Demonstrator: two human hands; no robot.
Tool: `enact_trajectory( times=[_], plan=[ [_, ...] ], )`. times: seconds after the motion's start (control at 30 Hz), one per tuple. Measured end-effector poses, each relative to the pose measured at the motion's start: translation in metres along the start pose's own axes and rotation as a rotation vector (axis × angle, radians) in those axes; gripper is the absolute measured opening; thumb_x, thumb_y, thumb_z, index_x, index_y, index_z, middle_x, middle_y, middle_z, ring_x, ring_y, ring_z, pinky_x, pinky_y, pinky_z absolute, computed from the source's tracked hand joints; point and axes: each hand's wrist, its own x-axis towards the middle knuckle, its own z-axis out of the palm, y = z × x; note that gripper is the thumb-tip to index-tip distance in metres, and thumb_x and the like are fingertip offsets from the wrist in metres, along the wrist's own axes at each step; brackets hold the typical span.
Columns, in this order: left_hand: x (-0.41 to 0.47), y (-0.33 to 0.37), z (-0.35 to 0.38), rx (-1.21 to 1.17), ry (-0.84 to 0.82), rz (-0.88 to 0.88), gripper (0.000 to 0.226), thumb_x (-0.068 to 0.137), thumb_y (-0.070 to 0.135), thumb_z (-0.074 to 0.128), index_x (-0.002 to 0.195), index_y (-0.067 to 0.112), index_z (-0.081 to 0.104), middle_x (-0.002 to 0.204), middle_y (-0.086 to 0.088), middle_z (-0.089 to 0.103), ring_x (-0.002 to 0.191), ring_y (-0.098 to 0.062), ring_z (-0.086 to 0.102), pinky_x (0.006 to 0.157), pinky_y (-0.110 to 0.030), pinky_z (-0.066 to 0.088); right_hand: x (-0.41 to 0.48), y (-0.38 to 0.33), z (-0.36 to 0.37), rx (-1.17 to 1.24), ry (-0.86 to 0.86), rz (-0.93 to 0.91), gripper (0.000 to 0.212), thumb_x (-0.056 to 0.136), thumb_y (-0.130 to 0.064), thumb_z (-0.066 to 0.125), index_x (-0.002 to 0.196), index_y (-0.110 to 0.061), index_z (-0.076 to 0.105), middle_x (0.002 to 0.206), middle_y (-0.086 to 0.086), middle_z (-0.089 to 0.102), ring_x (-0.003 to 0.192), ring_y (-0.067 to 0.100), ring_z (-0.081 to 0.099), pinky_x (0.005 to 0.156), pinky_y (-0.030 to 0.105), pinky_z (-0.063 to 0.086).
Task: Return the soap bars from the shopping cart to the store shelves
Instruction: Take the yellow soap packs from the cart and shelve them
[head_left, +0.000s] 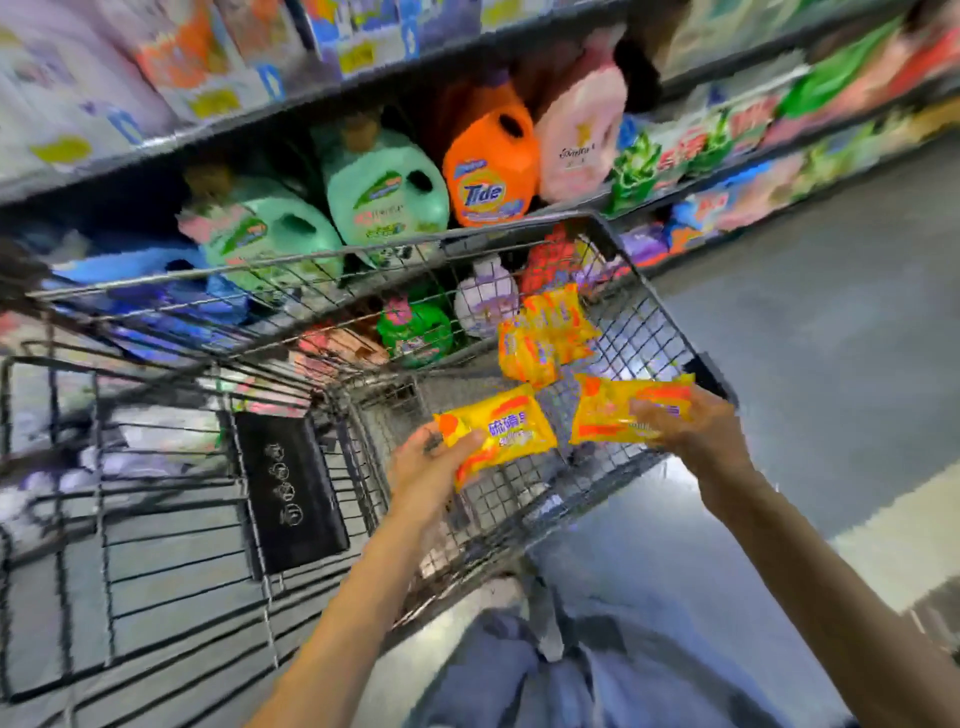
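Two yellow-and-orange wrapped soap bars are held up over the wire shopping cart, just right of the middle of the frame. The left soap bar is gripped by the left hand, thumb across the near end of the wrapper and fingers curled beneath it. The right soap bar is gripped at its right end by the right hand, fingers wrapped over the top. The two bars are close together but apart. Just above them in the picture, a small pile of soap bars rests inside the cart against its right wire wall.

The cart stands tilted across the frame on a grey floor, with a black flap on its near end at lower left. Beyond it, store shelves run across the top of the frame, holding green jugs, an orange jug and a pink jug; the higher packs are blurred. Both bare forearms reach up from the bottom edge, above blue trousers.
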Motion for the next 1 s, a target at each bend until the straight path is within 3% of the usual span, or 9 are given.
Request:
enact_trajectory(
  times=[0.07, 0.17, 0.37, 0.5, 0.63, 0.83, 1.0],
  plan=[
    [-0.009, -0.001, 0.008, 0.077, -0.101, 0.005, 0.016, 0.083, 0.007, 0.067, 0.091, 0.016, 0.056, 0.071, 0.002, 0.07, 0.054, -0.004, 0.063, 0.046, -0.016, 0.049, -0.025, 0.007, -0.021, 0.067, 0.075, 0.033, 0.013, 0.077, -0.006, 0.073, 0.078, -0.016, 0.065, 0.059, -0.006, 0.066, 0.056, 0.008, 0.06, 0.056, 0.024, 0.053],
    [-0.019, -0.003, 0.032, 0.19, -0.249, 0.005, 0.015, 0.084, 0.007, 0.066, 0.093, 0.015, 0.057, 0.085, -0.004, 0.069, 0.063, -0.006, 0.066, 0.056, -0.019, 0.055, -0.062, 0.02, -0.055, 0.153, 0.223, 0.081, 0.013, 0.078, -0.005, 0.07, 0.081, -0.016, 0.064, 0.054, -0.009, 0.066, 0.052, 0.002, 0.062, 0.05, 0.019, 0.052],
    [-0.035, -0.011, 0.104, 0.306, -0.498, 0.003, 0.013, 0.085, 0.004, 0.063, 0.09, 0.015, 0.057, 0.068, 0.008, 0.069, 0.053, -0.001, 0.062, 0.048, -0.015, 0.05, -0.129, 0.052, -0.114, 0.311, 0.531, 0.13, 0.008, 0.081, -0.005, 0.069, 0.081, -0.012, 0.064, 0.061, -0.001, 0.065, 0.051, 0.003, 0.061, 0.052, 0.017, 0.053],
    [-0.043, -0.023, 0.16, 0.385, -0.627, -0.008, 0.014, 0.084, 0.003, 0.063, 0.085, 0.015, 0.057, 0.067, 0.004, 0.068, 0.045, -0.002, 0.058, 0.04, -0.014, 0.044, -0.156, 0.076, -0.144, 0.387, 0.69, 0.178, 0.008, 0.081, -0.007, 0.068, 0.077, -0.011, 0.063, 0.068, 0.008, 0.063, 0.054, 0.007, 0.061, 0.055, 0.024, 0.053],
    [-0.05, -0.034, 0.215, 0.462, -0.758, -0.065, 0.021, 0.083, 0.006, 0.065, 0.103, 0.009, 0.059, 0.07, 0.005, 0.07, 0.051, -0.003, 0.062, 0.046, -0.014, 0.047, -0.165, 0.097, -0.172, 0.498, 0.829, 0.239, 0.007, 0.082, -0.005, 0.066, 0.083, -0.011, 0.062, 0.056, -0.008, 0.066, 0.051, 0.001, 0.062, 0.047, 0.016, 0.051],
    [-0.049, -0.055, 0.308, 0.531, -0.834, -0.135, 0.026, 0.084, 0.005, 0.064, 0.108, 0.006, 0.056, 0.064, 0.004, 0.07, 0.049, -0.004, 0.062, 0.047, -0.015, 0.049, -0.145, 0.119, -0.23, 0.583, 0.907, 0.287, 0.008, 0.082, -0.001, 0.066, 0.084, -0.007, 0.061, 0.054, -0.007, 0.066, 0.05, 0.002, 0.062, 0.046, 0.016, 0.05],
    [-0.036, -0.073, 0.384, 0.57, -0.772, -0.124, 0.025, 0.084, 0.006, 0.064, 0.108, 0.006, 0.054, 0.062, 0.005, 0.07, 0.049, -0.004, 0.062, 0.048, -0.015, 0.05, -0.094, 0.115, -0.3, 0.598, 0.871, 0.318, 0.01, 0.082, -0.001, 0.066, 0.081, -0.01, 0.061, 0.064, 0.0, 0.065, 0.05, 0.002, 0.062, 0.047, 0.016, 0.051]
  ],
)
